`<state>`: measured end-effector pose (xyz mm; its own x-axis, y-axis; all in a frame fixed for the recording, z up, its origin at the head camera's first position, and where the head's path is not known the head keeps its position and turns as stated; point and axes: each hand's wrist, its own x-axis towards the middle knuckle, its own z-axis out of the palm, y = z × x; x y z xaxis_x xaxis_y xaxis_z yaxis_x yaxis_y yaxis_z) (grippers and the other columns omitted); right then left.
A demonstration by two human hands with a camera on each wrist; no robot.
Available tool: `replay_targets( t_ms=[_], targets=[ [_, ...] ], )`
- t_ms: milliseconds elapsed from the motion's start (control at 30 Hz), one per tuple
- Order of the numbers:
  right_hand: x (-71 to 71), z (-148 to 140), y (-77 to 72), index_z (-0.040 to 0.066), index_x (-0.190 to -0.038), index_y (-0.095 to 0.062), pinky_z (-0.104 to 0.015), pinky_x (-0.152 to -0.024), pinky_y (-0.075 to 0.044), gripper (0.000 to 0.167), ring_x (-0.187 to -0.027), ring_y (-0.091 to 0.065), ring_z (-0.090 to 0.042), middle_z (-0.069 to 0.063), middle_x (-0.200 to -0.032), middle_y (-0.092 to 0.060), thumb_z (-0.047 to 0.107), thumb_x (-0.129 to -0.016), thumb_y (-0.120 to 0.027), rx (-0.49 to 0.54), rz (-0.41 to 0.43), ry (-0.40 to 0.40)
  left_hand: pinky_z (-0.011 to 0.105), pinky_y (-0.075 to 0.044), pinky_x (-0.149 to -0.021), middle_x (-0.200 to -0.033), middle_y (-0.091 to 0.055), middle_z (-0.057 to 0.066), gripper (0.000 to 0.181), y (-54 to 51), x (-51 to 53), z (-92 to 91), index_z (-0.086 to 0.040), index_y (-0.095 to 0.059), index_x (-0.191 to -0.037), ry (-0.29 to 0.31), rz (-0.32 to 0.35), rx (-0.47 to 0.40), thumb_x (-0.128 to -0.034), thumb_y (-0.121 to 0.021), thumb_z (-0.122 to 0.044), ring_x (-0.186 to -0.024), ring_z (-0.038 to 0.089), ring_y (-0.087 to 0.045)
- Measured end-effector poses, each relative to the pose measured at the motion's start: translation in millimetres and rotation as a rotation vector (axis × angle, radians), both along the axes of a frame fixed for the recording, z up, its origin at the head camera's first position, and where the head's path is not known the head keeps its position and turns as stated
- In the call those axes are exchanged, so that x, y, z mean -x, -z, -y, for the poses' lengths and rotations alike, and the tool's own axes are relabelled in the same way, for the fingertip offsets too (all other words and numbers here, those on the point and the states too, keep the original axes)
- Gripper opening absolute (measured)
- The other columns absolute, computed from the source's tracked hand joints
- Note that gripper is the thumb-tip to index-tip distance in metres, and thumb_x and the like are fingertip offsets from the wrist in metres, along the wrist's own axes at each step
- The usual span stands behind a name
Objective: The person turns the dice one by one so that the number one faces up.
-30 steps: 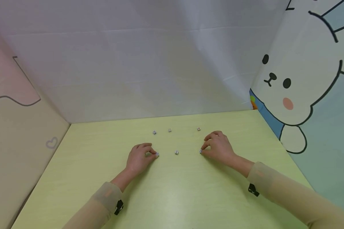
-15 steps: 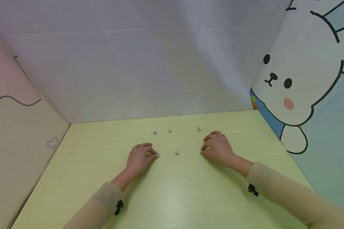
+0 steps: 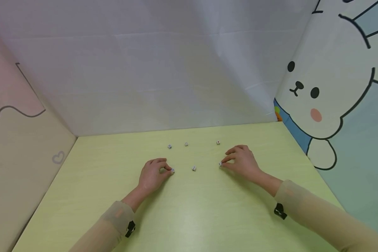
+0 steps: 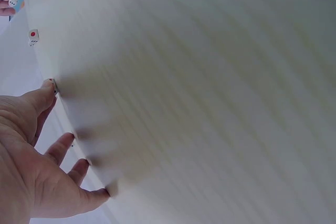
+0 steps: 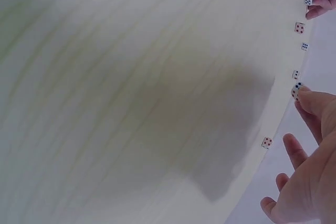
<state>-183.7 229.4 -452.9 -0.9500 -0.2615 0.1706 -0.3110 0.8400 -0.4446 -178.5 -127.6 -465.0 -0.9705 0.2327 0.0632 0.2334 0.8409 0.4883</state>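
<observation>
My left hand (image 3: 152, 175) pinches a small white die (image 3: 172, 170) between thumb and index finger, at the near left of the group. On the right, my right hand (image 3: 242, 162) pinches another white die (image 3: 220, 164) by the fingertips. That die (image 5: 297, 92) shows blue and red pips in the right wrist view and appears slightly raised off the table. Between the hands lies a loose die (image 3: 194, 168). Farther back sit two dice at the left, a die (image 3: 169, 146) and a die (image 3: 186, 144). Another die (image 3: 218, 142) rests behind the right hand's die.
The pale yellow table (image 3: 189, 210) runs back to a white cloth wall (image 3: 176, 80). A printed panel with a cartoon rabbit (image 3: 327, 87) stands along the right edge, and a beige and pink panel (image 3: 22, 157) along the left.
My right hand has lifted its die a little off the table and away from me. The left hand and the loose dice stay put.
</observation>
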Motion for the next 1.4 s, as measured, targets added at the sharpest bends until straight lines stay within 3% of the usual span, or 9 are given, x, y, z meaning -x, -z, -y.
replay_targets(
  t_ms=[267,467,733,1167,1400],
  targets=[
    [1.4,-5.2,2.3,0.015,-0.098,-0.084,-0.058,-0.111,-0.027,0.014,-0.127,-0.045,-0.042,-0.014,-0.122,-0.07,0.024,-0.088,-0.082,0.217,0.089,0.004,0.058,-0.036,-0.113,-0.14,-0.062,0.01,0.008,-4.9,-1.6,-0.6,-0.02,-0.077,-0.09,-0.001,-0.005,0.001,-0.0923,-0.079,-0.028,-0.134,0.043,-0.047],
    [-1.0,-4.7,1.1,0.013,-0.101,-0.084,-0.059,-0.113,-0.022,0.016,-0.129,-0.045,-0.043,-0.017,-0.126,-0.068,0.025,-0.09,-0.08,0.303,0.153,0.019,0.058,-0.035,-0.113,-0.14,-0.062,0.01,0.009,-7.1,-1.6,-0.5,-0.02,-0.077,-0.091,0.001,-0.004,0.004,-0.0927,-0.078,-0.028,-0.134,0.044,-0.047],
    [-3.8,-1.6,7.5,0.013,-0.099,-0.084,-0.059,-0.113,-0.022,0.015,-0.127,-0.047,-0.043,-0.018,-0.126,-0.068,0.024,-0.089,-0.082,0.327,0.144,0.026,0.058,-0.036,-0.112,-0.14,-0.061,0.01,0.009,-6.9,-1.2,-0.3,-0.02,-0.077,-0.091,0.004,-0.001,0.005,-0.0928,-0.078,-0.029,-0.134,0.043,-0.047],
    [-9.0,4.0,19.9,0.018,-0.095,-0.084,-0.062,-0.116,-0.019,0.012,-0.141,-0.028,-0.047,-0.016,-0.133,-0.064,0.025,-0.086,-0.084,0.301,0.166,0.038,0.057,-0.035,-0.113,-0.14,-0.062,0.01,0.009,-5.0,0.6,1.0,-0.02,-0.077,-0.091,0.006,0.001,0.016,-0.0932,-0.078,-0.028,-0.134,0.043,-0.047],
    [-9.8,6.4,25.1,0.019,-0.093,-0.084,-0.062,-0.116,-0.02,0.011,-0.141,-0.027,-0.048,-0.016,-0.132,-0.064,0.026,-0.084,-0.086,0.3,0.136,0.022,0.057,-0.036,-0.113,-0.141,-0.061,0.01,0.009,-5.4,0.8,0.8,-0.02,-0.077,-0.092,0.009,0.003,0.022,-0.0934,-0.078,-0.028,-0.134,0.043,-0.047]
  ],
)
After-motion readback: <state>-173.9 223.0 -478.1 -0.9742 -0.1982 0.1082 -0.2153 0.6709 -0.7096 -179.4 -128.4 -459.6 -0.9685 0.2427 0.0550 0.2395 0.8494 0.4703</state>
